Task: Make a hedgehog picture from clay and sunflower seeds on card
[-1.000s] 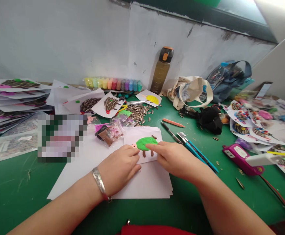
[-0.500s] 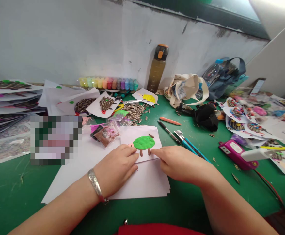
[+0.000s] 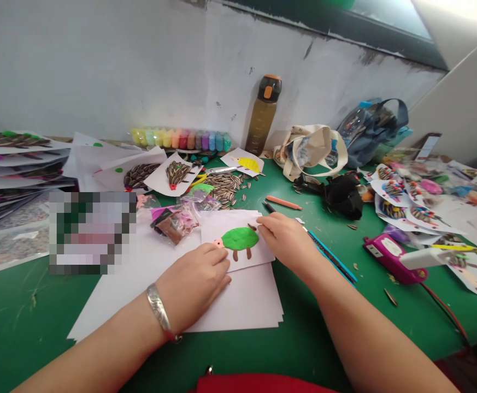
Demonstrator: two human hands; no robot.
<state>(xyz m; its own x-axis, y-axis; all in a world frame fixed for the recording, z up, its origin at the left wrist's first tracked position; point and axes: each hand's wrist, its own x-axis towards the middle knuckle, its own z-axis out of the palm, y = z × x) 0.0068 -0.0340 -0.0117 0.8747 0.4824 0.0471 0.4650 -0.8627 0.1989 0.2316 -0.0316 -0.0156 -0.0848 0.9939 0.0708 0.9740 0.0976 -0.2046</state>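
Observation:
A white card (image 3: 238,264) lies on a stack of white paper (image 3: 250,305). On it is a clay animal with a flat green body (image 3: 240,239), a pink head (image 3: 219,242), two brown legs (image 3: 235,255) and a small brown tail (image 3: 252,226). My left hand (image 3: 199,275) rests flat on the card's left side, its fingertips beside the pink head. My right hand (image 3: 287,240) is at the card's upper right. Its index finger is stretched out and its tip reaches the tail; the other fingers curl underneath, partly hidden.
Bagged brown clay (image 3: 175,226) lies behind my left hand. Sunflower seeds (image 3: 224,188), a pen (image 3: 269,207), an orange crayon-like stick (image 3: 284,202) and a blue cutter (image 3: 332,256) lie nearby. A bottle (image 3: 264,114) and tote bag (image 3: 310,150) stand behind; a magenta glue gun-like device (image 3: 392,259) lies right.
My right hand has moved up and slightly left, from the clay animal's right leg to its tail. My left hand stays in place on the card.

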